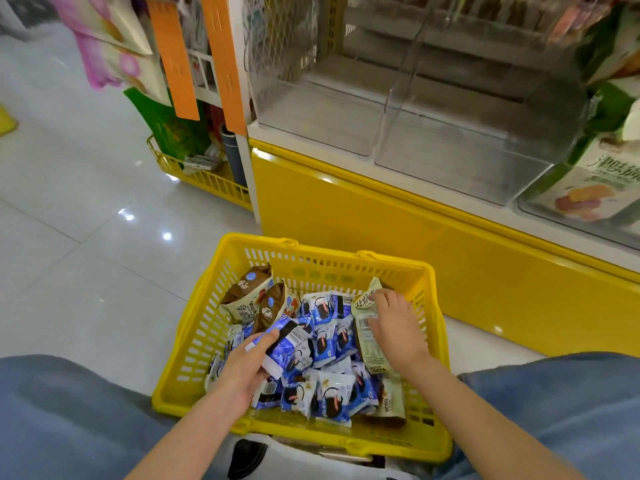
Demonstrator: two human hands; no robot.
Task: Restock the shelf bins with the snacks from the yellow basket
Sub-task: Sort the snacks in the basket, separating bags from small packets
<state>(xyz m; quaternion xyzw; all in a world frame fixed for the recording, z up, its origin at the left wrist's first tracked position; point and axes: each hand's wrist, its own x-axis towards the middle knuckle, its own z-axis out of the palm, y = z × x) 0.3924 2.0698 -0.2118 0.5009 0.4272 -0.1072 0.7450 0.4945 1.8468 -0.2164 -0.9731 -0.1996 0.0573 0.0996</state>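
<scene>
Snacks fill my yellow basket, which sits on the floor at 6 o'clock. My left hand is at 9 o'clock in the basket, and its fingers curl round one blue pack. My right hand is at 3 o'clock, with its fingers bent over a long pale pack, holding its top end. More blue packs lie in a heap between my hands. Two brown bags lean at 11 o'clock in the basket. Clear shelf bins stand up at 1 o'clock, above the yellow shelf base.
</scene>
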